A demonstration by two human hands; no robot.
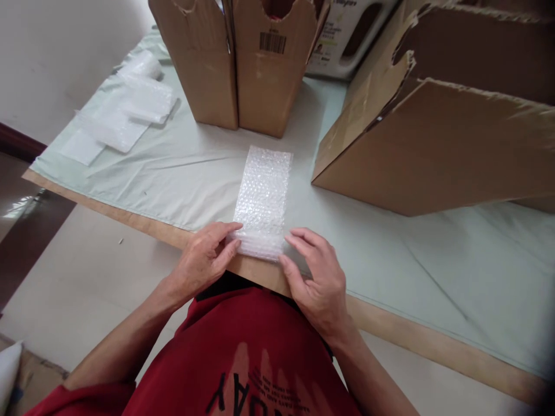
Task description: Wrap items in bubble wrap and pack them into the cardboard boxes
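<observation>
A strip of clear bubble wrap lies flat on the cloth near the table's front edge. Its near end is rolled or folded into a thicker bundle; whether anything is inside I cannot tell. My left hand grips the left end of that bundle, thumb below and fingers above. At the right end, my right hand holds it the same way, with fingertips and thumb on its edge.
Several bubble wrap pieces lie at the back left. Two narrow cardboard boxes stand behind the strip, beside a white jug. A larger open cardboard box stands to the right. Pale green cloth covers the table.
</observation>
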